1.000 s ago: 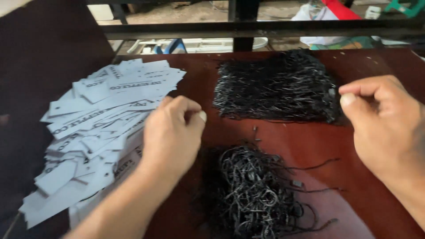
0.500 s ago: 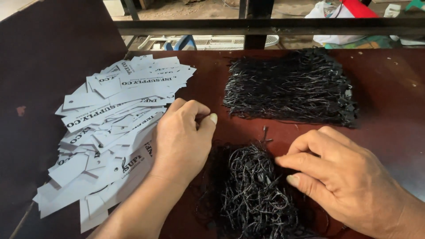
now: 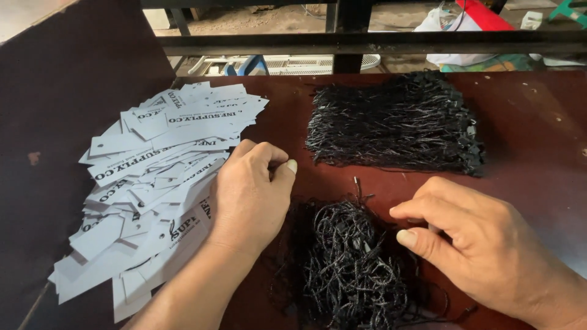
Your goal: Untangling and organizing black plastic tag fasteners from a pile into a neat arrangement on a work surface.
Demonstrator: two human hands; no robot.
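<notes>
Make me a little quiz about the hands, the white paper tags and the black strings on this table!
1. True or false: the left hand rests beside the pile of white paper tags.
2. Which hand pinches at the loose tangle of black strings? A) left B) right C) neither
3. Fill in: the neat bundle of black strings lies ____ from the person than the tangle.

Key:
1. True; its fingers are curled by the edge of the tags.
2. B; the right hand has thumb and fingertips at the tangle's edge.
3. Farther; it sits higher up on the dark red table.
</notes>
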